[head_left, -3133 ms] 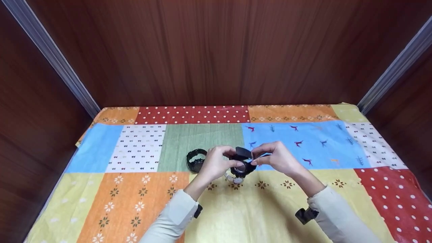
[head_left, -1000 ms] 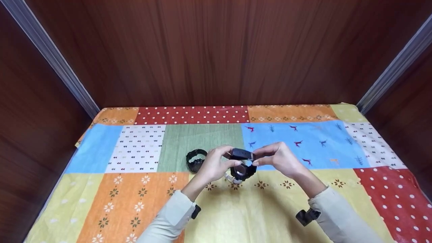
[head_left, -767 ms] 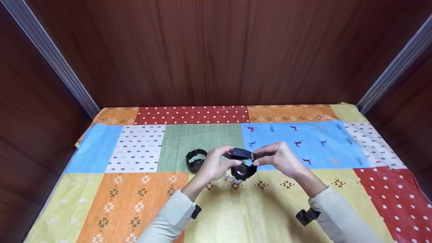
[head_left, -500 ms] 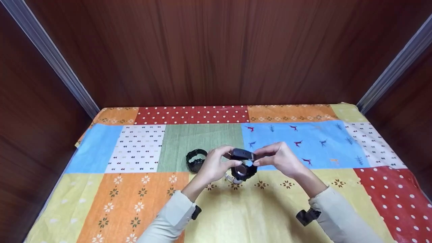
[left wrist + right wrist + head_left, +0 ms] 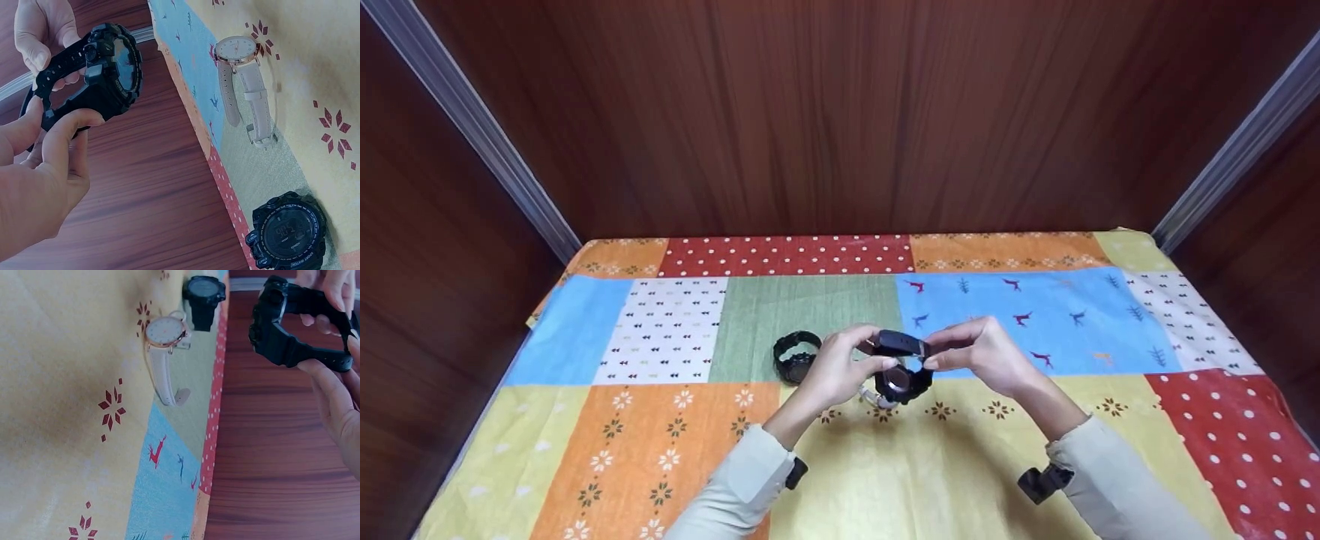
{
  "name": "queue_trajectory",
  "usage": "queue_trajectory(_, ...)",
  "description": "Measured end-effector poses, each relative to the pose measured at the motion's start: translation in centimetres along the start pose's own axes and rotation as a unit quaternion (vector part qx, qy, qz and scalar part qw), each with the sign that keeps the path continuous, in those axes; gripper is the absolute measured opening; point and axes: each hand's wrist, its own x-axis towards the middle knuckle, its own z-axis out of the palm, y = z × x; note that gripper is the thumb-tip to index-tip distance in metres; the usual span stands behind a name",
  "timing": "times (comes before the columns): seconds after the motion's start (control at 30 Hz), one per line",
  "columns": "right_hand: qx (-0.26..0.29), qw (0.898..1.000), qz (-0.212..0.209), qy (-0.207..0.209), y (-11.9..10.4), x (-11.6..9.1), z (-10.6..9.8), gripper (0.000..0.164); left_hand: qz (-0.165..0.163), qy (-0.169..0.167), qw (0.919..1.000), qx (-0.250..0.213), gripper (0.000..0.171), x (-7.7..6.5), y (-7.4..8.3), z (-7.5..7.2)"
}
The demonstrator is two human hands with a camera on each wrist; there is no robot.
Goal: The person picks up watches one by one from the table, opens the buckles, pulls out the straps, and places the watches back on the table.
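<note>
A black digital sports watch [image 5: 901, 384] is held up in both hands, its strap [image 5: 901, 343] bent into a loop. My left hand [image 5: 840, 366] pinches one side of the strap, with thumb and fingers near the case. On the other side, my right hand [image 5: 986, 352] pinches the strap near its ends. The right wrist view shows the strap ends meeting at the fingers of the right hand [image 5: 337, 396]; the buckle is mostly hidden. The watch face [image 5: 125, 64] points away from the hands in the left wrist view.
A white-strapped watch [image 5: 236, 49] with a rose-gold case lies on the cloth under the hands. Left of it rests another black sports watch [image 5: 796, 358], strap looped. A patchwork tablecloth [image 5: 675, 450] covers the table, and wooden panels [image 5: 840, 120] stand behind.
Since the earliest frame, the upper strap has swung flatter and reaches across to the right fingers. The held watch has shifted slightly right. Both hands keep their grip.
</note>
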Motion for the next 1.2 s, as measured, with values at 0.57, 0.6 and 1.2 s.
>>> queue_trajectory(0.57,-0.041,0.999,-0.012,-0.011,-0.5,0.2,0.2,0.022,-0.017,0.004,0.9988,0.045,0.022,0.1,0.2,-0.2)
queue_trajectory(0.6,-0.044,0.999,-0.013,-0.011,-0.5,0.3,0.3,0.021,-0.021,0.004,0.9985,0.05,0.023,0.1,0.2,-0.2)
queue_trajectory(1.2,-0.077,0.996,-0.038,0.004,-0.7,0.2,0.6,0.018,-0.009,-0.007,0.998,0.062,0.02,0.0,0.4,-0.3)
